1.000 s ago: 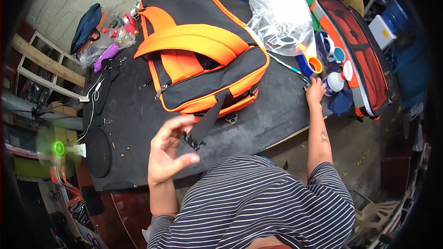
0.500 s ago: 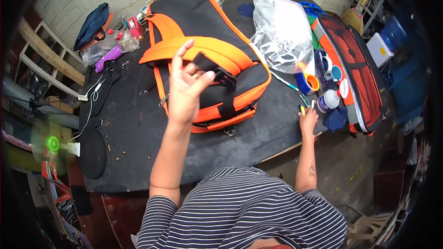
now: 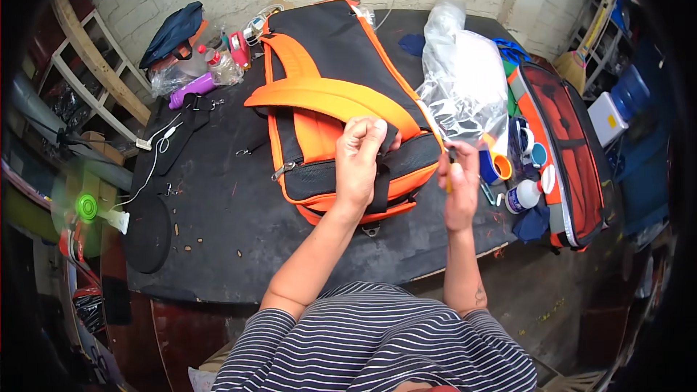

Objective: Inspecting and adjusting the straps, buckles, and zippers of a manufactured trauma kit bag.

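1. Black-and-orange backpack point(image 3: 316, 36) lies across the middle of the worktop point(image 3: 239, 174), its wide orange shoulder strap point(image 3: 319, 94) arching over the upper face and a zipper pull point(image 3: 284, 170) at its near left corner.
2. Left hand point(image 3: 359, 156): closed in a pinch, thumb against curled fingers, gripping a black webbing strap point(image 3: 381, 190) above the near end of the backpack.
3. Right hand point(image 3: 460, 187): partly curled just beside the backpack's right edge, with a slim yellow-handled tool point(image 3: 449, 183) held between thumb and fingers; its exact kind is too small to tell.
4. Right of the backpack, a clear plastic bag point(image 3: 472, 76) lies on the worktop. Nearer the person are a blue-and-orange roll point(image 3: 502, 167) and a white bottle point(image 3: 520, 197), tilted.
5. Along the right side rests a red-and-black bag point(image 3: 570, 141) with a mesh-like face.
6. Far left on the worktop, a purple bottle point(image 3: 192, 91) lies near a clear bottle with a red cap point(image 3: 223, 69); a white cable point(image 3: 154, 163) trails toward a green-hubbed fan point(image 3: 86, 207).
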Demonstrator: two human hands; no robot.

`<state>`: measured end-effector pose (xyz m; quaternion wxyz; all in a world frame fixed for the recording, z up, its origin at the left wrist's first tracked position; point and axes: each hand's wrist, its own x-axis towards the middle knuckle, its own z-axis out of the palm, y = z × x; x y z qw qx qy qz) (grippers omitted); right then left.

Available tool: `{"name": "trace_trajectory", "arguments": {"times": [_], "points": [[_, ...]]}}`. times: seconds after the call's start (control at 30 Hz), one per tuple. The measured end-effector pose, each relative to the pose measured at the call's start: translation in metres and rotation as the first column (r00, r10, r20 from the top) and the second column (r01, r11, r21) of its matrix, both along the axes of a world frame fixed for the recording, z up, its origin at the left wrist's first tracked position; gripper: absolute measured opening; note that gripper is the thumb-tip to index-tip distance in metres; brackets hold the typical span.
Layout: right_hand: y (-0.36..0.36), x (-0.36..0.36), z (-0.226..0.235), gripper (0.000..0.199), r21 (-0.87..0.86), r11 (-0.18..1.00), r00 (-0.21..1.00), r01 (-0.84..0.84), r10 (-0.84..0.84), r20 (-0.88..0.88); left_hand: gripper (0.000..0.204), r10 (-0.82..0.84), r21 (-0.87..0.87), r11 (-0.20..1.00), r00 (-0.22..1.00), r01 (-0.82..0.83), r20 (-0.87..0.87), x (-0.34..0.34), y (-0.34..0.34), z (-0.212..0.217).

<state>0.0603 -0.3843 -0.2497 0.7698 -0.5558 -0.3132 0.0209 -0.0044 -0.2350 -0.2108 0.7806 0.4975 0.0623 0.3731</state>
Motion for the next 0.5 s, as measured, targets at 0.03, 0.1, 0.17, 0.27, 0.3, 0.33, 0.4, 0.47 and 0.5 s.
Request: {"name": "trace_trajectory", "arguments": {"times": [0.03,0.1,0.17,0.27,0.3,0.33,0.4,0.47,0.5], "points": [[0.015,-0.005,0.01,0.04,-0.024,0.999,0.999,-0.023,0.024,0.045,0.023,-0.081,-0.074,0.994,0.995,0.086,0.065,-0.001,0.0,0.0],[0.038,-0.012,0.022,0.018,-0.113,0.993,0.997,-0.042,0.048,0.052,0.022,-0.107,-0.186,0.975,0.989,0.125,0.102,-0.002,0.001,-0.001],[0.06,-0.019,0.024,0.014,-0.164,0.984,0.987,0.073,-0.047,0.157,0.02,-0.148,-0.325,0.927,0.978,0.188,0.144,-0.003,0.004,-0.004],[0.073,-0.024,0.02,0.02,-0.238,0.948,0.959,0.211,-0.153,0.238,0.019,-0.149,-0.359,0.911,0.974,0.202,0.169,-0.006,0.008,-0.011],[0.073,-0.024,0.018,0.02,-0.23,0.947,0.953,0.225,-0.166,0.252,0.019,-0.146,-0.358,0.912,0.975,0.198,0.168,-0.006,0.009,-0.013],[0.073,-0.023,0.017,0.02,-0.253,0.94,0.952,0.228,-0.161,0.26,0.018,-0.153,-0.356,0.91,0.97,0.213,0.19,-0.006,0.01,-0.015],[0.072,-0.021,0.016,0.019,-0.247,0.944,0.949,0.219,-0.148,0.277,0.016,-0.16,-0.357,0.907,0.966,0.225,0.202,-0.005,0.009,-0.017],[0.071,-0.019,0.015,0.019,-0.263,0.94,0.951,0.217,-0.143,0.273,0.016,-0.166,-0.343,0.91,0.963,0.232,0.212,-0.004,0.008,-0.019],[0.071,-0.018,0.014,0.019,-0.258,0.946,0.955,0.198,-0.126,0.27,0.017,-0.166,-0.341,0.911,0.963,0.233,0.214,-0.004,0.007,-0.02]]}}
